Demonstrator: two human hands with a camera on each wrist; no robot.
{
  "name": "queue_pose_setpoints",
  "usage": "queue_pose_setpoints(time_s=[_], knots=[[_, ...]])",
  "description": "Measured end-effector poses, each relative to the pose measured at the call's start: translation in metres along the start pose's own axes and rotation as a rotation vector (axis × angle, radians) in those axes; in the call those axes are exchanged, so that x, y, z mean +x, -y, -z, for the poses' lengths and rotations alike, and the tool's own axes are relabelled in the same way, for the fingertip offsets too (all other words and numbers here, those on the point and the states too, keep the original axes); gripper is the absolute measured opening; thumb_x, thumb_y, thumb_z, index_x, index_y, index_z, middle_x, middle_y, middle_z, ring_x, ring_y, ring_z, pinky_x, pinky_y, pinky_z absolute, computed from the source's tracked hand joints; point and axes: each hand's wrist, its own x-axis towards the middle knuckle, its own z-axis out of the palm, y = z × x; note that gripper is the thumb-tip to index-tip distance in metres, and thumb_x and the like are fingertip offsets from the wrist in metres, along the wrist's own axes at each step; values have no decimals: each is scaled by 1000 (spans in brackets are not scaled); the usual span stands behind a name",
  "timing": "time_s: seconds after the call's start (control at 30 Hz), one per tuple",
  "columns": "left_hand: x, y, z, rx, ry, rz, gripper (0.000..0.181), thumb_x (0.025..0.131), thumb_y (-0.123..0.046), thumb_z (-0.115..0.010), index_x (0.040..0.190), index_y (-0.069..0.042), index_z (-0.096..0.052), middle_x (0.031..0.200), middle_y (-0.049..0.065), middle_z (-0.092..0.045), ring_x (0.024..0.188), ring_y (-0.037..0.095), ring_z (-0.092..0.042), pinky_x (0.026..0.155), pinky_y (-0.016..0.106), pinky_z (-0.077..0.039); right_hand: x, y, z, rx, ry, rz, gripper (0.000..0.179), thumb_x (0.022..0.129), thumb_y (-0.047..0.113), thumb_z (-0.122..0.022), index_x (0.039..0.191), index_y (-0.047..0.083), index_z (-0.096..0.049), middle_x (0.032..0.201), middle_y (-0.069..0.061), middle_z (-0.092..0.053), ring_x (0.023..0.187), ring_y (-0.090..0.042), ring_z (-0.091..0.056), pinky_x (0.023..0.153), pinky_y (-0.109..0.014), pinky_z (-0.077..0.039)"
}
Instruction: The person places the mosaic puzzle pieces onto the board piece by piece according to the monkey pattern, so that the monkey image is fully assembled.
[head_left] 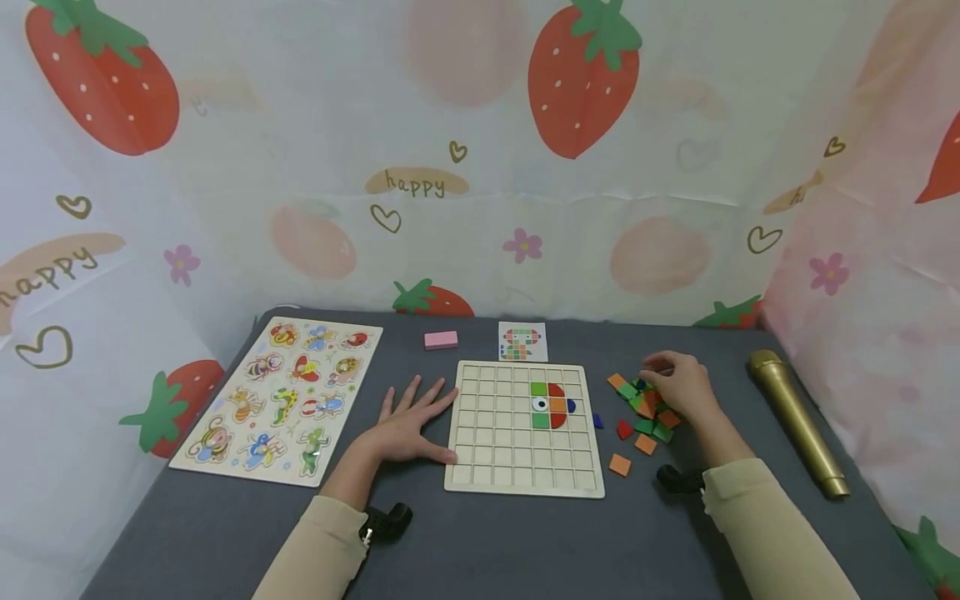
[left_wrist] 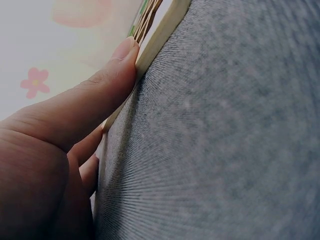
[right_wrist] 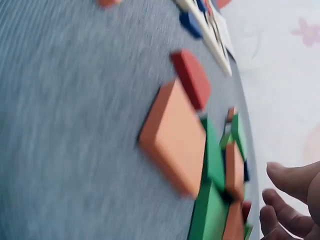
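My left hand [head_left: 405,429] lies with its fingers spread beside a wooden grid board [head_left: 491,457]. Its thumb and a fingertip touch the board's left edge; the left wrist view shows the thumb [left_wrist: 117,70] on that edge. On the grid sit green tiles [head_left: 539,388], red rounded pieces [head_left: 556,389], an eye tile [head_left: 540,404], an orange tile and a blue piece [head_left: 572,406]. Over the far side of a heap of small coloured tiles [head_left: 647,404] hovers my right hand [head_left: 681,385]. Its thumb and fingers stand apart in the right wrist view, with nothing visible between them.
Left of the board lies an insect-picture board [head_left: 281,404]. Behind the grid are a pattern card [head_left: 522,342] and a pink block [head_left: 441,340]. A gold microphone [head_left: 798,425] lies at the right. Loose orange tiles [head_left: 619,465] and a red piece [head_left: 625,429] lie near the heap.
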Motion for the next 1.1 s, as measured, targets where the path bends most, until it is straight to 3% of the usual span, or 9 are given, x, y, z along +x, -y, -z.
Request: queue_pose_setpoints(time_s=[0.17, 0.4, 0.63, 0.77, 1.1], knots=[[0, 0, 0, -10, -1, 5, 109, 74, -64, -80, 162, -31, -24, 171, 1, -8, 156, 36, 12, 119, 65, 15, 0, -14, 7, -31, 0, -51, 38, 103, 24, -60, 131, 0, -63, 130, -29, -61, 118, -46, -56, 91, -56, -52], [0, 1, 0, -5, 1, 1, 109, 75, -64, -80, 162, -31, -23, 172, 1, -8, 156, 36, 12, 118, 66, 15, 0, -22, 15, -92, 70, -121, 42, 100, 22, -63, 131, -7, -60, 129, -33, -59, 120, -52, -51, 97, -60, -47], [0, 1, 0, -9, -1, 3, 109, 74, -65, -80, 162, -32, -23, 171, 0, -8, 156, 36, 13, 119, 65, 15, 1, -22, 19, -62, 77, -172, 36, 98, 24, -67, 118, -6, -61, 124, -31, -59, 112, -47, -54, 85, -53, -51], [1, 1, 0, -14, -1, 4, 109, 74, -65, -80, 162, -32, -23, 171, 0, -8, 156, 35, 13, 119, 65, 16, 2, -16, 21, -26, 67, -163, 32, 97, 27, -68, 112, -1, -61, 121, -28, -60, 103, -40, -57, 77, -45, -52], [1, 2, -1, -8, 5, 9, 109, 74, -65, -79, 162, -33, -23, 172, -1, -7, 156, 35, 14, 119, 65, 16, -6, 14, 17, 25, 103, -79, 38, 97, 34, -68, 113, 0, -62, 118, -25, -63, 98, -35, -61, 76, -41, -53]])
